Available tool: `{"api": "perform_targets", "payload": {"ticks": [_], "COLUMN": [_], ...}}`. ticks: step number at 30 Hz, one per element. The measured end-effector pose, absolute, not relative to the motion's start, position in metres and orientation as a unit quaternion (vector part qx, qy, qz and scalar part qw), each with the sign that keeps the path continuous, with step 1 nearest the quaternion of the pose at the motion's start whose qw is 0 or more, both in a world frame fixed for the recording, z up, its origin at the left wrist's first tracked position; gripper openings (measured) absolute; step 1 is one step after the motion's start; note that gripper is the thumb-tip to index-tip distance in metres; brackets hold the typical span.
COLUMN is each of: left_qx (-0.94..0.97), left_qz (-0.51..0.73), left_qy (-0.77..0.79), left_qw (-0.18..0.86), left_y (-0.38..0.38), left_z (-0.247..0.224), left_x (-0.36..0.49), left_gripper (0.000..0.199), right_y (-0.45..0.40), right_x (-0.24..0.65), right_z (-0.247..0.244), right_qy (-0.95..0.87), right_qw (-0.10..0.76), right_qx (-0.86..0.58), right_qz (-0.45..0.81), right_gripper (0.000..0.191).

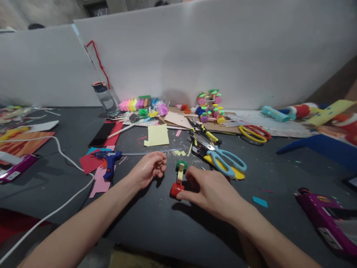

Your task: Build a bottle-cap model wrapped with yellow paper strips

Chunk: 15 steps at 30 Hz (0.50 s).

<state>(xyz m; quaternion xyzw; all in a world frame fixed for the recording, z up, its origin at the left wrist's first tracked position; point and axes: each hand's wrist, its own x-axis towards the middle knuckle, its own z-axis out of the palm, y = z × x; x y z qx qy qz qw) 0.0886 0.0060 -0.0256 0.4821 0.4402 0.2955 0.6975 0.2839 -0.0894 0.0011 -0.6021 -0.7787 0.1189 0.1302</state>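
Note:
My right hand (pixel 205 186) grips a small craft piece, a red bottle cap (pixel 176 190) and a green bottle cap (pixel 182 165) joined by a pale yellow strip (pixel 180 174). The thumb presses at the red cap and the fingers are near the green one. Just to the left, my left hand (pixel 153 168) is closed with its fingers curled; a tiny bit of something may show between them, too small to name. A blue hot glue gun (pixel 110 165) lies left of that hand, and a clear glue stick (pixel 139 153) stretches behind it. Blue-handled scissors (pixel 220 158) lie beyond my right hand.
A yellow paper sheet (pixel 158 134), pliers (pixel 205 134) and paper scraps lie behind my hands. Farther back stand a water bottle (pixel 106 99), modelling clay (pixel 136 104) and small wheeled crafts (pixel 210 106). A white cable (pixel 64 152) crosses the left side. Purple tape dispensers (pixel 325 217) flank the table.

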Motion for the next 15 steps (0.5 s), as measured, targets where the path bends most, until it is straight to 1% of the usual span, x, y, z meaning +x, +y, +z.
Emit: {"api": "perform_targets", "payload": {"ticks": [2,3,8,11,15], "left_qx": [0.433,0.413,0.337,0.313,0.297], "left_qz": [0.301,0.303,0.279,0.249,0.230], "left_qy": [0.447,0.446,0.433,0.420,0.390], "left_qw": [0.723,0.734,0.788,0.815,0.841], "left_y": [0.003,0.001,-0.009,-0.015,-0.019], "left_z": [-0.031,-0.032,-0.033,-0.033,-0.032], "left_x": [0.084,0.082,0.083,0.086,0.088], "left_gripper": [0.025,0.027,0.029,0.025,0.021], "right_y": [-0.096,-0.098,-0.103,-0.101,-0.096], "right_x": [0.273,0.267,0.253,0.254,0.262], "right_z": [-0.001,-0.003,-0.006,-0.005,-0.001], "right_qy": [-0.764,-0.758,-0.755,-0.763,-0.785], "right_qw": [0.104,0.095,0.075,0.082,0.107], "right_qx": [-0.631,-0.642,-0.651,-0.640,-0.606], "right_qz": [0.080,0.062,0.021,0.031,0.076], "right_gripper": [0.049,0.048,0.021,0.016,0.010]}}
